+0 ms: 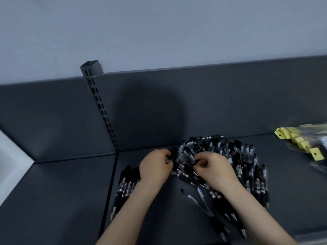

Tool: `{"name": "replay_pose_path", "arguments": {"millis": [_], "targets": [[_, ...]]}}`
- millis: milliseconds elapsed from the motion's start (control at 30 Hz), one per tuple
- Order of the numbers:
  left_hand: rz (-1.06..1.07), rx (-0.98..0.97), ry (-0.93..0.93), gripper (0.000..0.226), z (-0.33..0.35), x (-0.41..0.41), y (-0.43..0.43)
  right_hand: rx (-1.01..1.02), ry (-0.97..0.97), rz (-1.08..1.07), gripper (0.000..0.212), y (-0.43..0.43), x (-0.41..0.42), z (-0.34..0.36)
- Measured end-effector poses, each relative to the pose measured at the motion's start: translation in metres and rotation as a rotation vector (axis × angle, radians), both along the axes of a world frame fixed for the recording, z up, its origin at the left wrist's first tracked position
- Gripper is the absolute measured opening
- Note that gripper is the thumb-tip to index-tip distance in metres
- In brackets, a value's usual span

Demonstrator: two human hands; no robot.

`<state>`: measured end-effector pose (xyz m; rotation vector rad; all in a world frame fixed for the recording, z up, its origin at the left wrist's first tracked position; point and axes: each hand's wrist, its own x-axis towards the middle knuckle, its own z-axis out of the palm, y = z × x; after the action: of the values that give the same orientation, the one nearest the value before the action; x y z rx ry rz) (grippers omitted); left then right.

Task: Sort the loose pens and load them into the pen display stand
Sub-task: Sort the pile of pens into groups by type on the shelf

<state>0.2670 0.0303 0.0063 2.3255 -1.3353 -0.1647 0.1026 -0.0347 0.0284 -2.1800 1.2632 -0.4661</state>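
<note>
Pinching loose pens [247,170] at centre frame with left hand [155,167] and right hand [215,169], fingers curled, hands close together. Working over dark grey shelf [62,191]; yellow-tagged packets [300,144] lying at right edge.

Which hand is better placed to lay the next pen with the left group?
Left. The left hand is beside the left group of pens; the right hand, in the main pile, would likely have to cross over.

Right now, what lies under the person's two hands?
A heap of black pens on the dark shelf; the left hand and right hand grip some. How many the hands cover cannot be seen.
</note>
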Motion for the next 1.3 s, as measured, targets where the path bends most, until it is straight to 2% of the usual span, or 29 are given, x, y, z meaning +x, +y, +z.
{"name": "replay_pose_path", "arguments": {"millis": [200, 400, 600, 733, 867, 967, 1067, 1300], "targets": [[-0.050, 0.136, -0.027, 0.023, -0.006, -0.012, -0.026, -0.002, 0.045, -0.005, 0.029, 0.001, -0.020, -0.002], [-0.072, 0.139, -0.010, 0.022, -0.004, -0.017, -0.026, 0.024, 0.122, 0.026, 0.027, 0.019, -0.027, -0.009], [-0.026, -0.035, 0.174, 0.023, 0.000, -0.019, -0.002, 0.026, 0.329, 0.079, 0.022, 0.035, -0.032, -0.018], [-0.012, -0.100, 0.343, 0.021, -0.002, -0.024, 0.018, 0.005, 0.399, 0.062, 0.020, 0.046, -0.030, -0.025], [-0.025, -0.151, 0.483, 0.014, -0.004, -0.027, 0.033, 0.015, 0.294, -0.008, 0.025, 0.049, -0.031, -0.027], [-0.047, -0.159, 0.582, 0.023, -0.008, -0.029, 0.038, 0.025, 0.165, -0.094, 0.026, 0.050, -0.037, -0.019], [-0.107, -0.127, 0.639, 0.021, -0.009, -0.039, 0.036, 0.029, 0.067, -0.163, 0.027, 0.050, -0.050, -0.014], [-0.286, -0.087, 0.636, 0.025, 0.000, -0.099, 0.013, 0.019, 0.000, -0.332, 0.030, 0.028, -0.113, -0.013]]}}
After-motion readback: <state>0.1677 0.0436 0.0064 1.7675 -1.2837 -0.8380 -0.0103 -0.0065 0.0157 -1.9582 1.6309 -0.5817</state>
